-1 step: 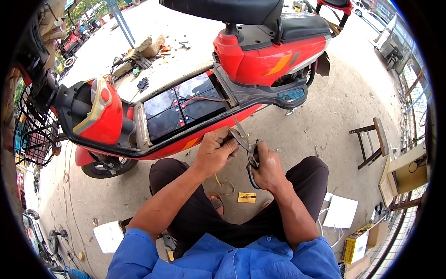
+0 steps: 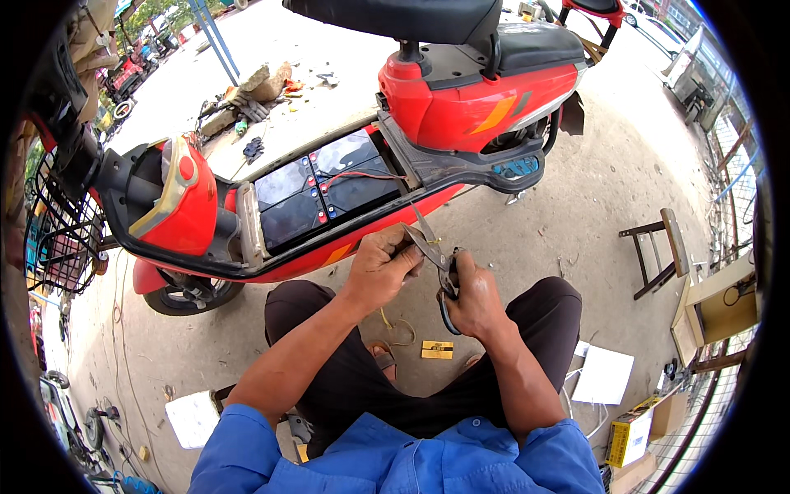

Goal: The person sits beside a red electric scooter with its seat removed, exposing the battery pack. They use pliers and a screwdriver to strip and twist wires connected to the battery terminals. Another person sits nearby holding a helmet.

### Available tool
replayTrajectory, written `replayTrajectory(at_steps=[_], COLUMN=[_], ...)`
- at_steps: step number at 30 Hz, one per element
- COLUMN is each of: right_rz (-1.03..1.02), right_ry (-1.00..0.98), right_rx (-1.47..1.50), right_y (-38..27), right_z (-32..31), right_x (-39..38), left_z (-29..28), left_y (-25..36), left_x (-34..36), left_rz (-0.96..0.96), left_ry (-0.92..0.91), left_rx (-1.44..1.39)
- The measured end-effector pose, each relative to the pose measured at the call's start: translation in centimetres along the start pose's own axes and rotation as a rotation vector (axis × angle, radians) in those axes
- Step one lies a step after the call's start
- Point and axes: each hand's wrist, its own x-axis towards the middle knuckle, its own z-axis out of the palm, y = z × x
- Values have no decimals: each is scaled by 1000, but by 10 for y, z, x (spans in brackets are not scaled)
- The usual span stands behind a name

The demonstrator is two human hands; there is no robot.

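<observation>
I sit beside a red electric scooter (image 2: 461,107) whose footboard is off, showing several black batteries (image 2: 317,193) with a red wire across them. My right hand (image 2: 473,300) grips the black handles of a pair of scissors (image 2: 436,255), with the blades pointing up and left toward the scooter. My left hand (image 2: 378,267) is closed just left of the blades and pinches a thin wire (image 2: 391,325) that hangs down toward my lap. Both hands meet just in front of the scooter's lower edge.
A small wooden stool (image 2: 658,251) stands to the right, with a wooden box (image 2: 712,309) beyond it. White sheets (image 2: 605,375), a yellow carton (image 2: 629,436) and a small yellow card (image 2: 436,350) lie on the concrete. The scooter's wire basket (image 2: 62,239) is at far left and rubble (image 2: 255,82) behind.
</observation>
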Motion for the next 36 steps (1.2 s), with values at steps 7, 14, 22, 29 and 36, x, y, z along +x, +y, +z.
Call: replayTrajectory(at_steps=[7,14,22,29,36], right_rz=[21,43,212,239,270], right_ry=[10,26,-162,-237,-242], right_rx=[-52,-38,423,746,809], right_y=[3,2,0,-11,-16], right_z=[8,15,10,6,3], right_x=[-1,-2,-2,-2,-7], left_z=[-3,-6,6,-3,1], left_y=[-9,-12,4,-4,-2], left_x=[4,5,0,-1,-3], left_rz=[-8,-119,88,21,84], left_ry=[24,-17,-47,-46,-7], left_rx=[262,210,427,469,469])
